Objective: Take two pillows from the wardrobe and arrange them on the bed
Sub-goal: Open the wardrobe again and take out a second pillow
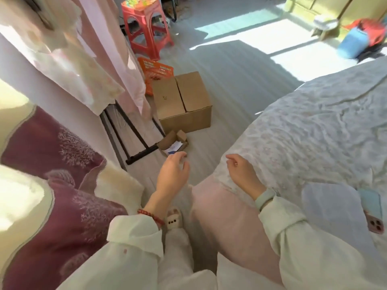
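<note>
The bed [314, 126] with a pale floral cover fills the right side, its near corner just beside me. My left hand [172, 174] hovers over the floor with fingers loosely apart, holding nothing. My right hand [244, 174] hangs empty at the bed's corner, fingers curled but apart, above the pink valance. Folded maroon and cream bedding [52, 195] lies stacked at the lower left. I cannot tell whether any of it is a pillow, and no wardrobe is recognisable.
A closed cardboard box [182, 101] and a small open box [173, 144] sit on the floor ahead. An orange stool [146, 28] and orange basket [156, 70] stand behind them. A black rack base [134, 139] and hanging clothes are on the left. A phone [372, 210] lies on the bed.
</note>
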The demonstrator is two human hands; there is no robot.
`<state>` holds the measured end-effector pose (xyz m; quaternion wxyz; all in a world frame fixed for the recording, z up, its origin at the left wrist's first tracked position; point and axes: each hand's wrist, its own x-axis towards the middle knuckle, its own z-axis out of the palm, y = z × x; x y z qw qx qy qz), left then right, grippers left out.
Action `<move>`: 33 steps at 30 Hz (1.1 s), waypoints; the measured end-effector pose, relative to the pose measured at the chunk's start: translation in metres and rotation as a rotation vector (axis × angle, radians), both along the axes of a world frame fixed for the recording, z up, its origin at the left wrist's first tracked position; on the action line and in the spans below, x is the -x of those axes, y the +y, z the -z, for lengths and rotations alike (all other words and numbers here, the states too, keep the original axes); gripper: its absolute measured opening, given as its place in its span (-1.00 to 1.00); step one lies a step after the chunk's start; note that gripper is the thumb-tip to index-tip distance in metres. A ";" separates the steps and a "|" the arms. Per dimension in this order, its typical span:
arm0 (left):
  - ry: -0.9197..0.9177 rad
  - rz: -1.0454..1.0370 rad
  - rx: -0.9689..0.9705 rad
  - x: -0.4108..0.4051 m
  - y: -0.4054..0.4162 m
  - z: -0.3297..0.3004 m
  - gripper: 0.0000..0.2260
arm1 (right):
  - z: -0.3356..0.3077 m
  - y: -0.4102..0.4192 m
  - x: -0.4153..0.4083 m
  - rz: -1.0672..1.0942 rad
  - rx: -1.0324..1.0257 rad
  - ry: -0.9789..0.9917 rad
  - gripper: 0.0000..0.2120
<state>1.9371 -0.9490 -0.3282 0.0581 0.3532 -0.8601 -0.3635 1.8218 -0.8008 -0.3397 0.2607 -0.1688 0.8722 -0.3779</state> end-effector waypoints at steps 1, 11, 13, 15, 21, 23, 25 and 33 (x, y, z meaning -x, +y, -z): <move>0.001 0.032 0.017 0.010 -0.027 -0.003 -0.74 | -0.002 -0.025 0.008 0.030 0.001 -0.004 -0.73; -0.041 0.237 0.016 0.150 -0.179 -0.010 -0.71 | -0.017 -0.151 0.100 0.237 -0.029 -0.031 -0.70; -0.031 0.282 0.007 0.181 -0.189 -0.007 -0.70 | -0.014 -0.158 0.127 0.274 -0.049 -0.036 -0.70; -0.026 0.323 -0.012 0.214 -0.200 -0.006 -0.70 | -0.012 -0.167 0.157 0.317 -0.055 -0.025 -0.70; -0.033 0.430 -0.032 0.365 -0.230 -0.007 -0.73 | -0.012 -0.186 0.288 0.423 -0.043 -0.003 -0.71; -0.029 0.493 -0.008 0.435 -0.226 -0.011 -0.73 | -0.019 -0.183 0.344 0.480 -0.042 0.023 -0.72; -0.020 0.566 -0.002 0.503 -0.213 -0.018 -0.72 | -0.031 -0.175 0.396 0.530 -0.047 0.067 -0.73; 0.097 0.734 -0.064 0.718 -0.169 -0.038 -0.73 | -0.064 -0.132 0.578 0.659 -0.136 0.144 -0.74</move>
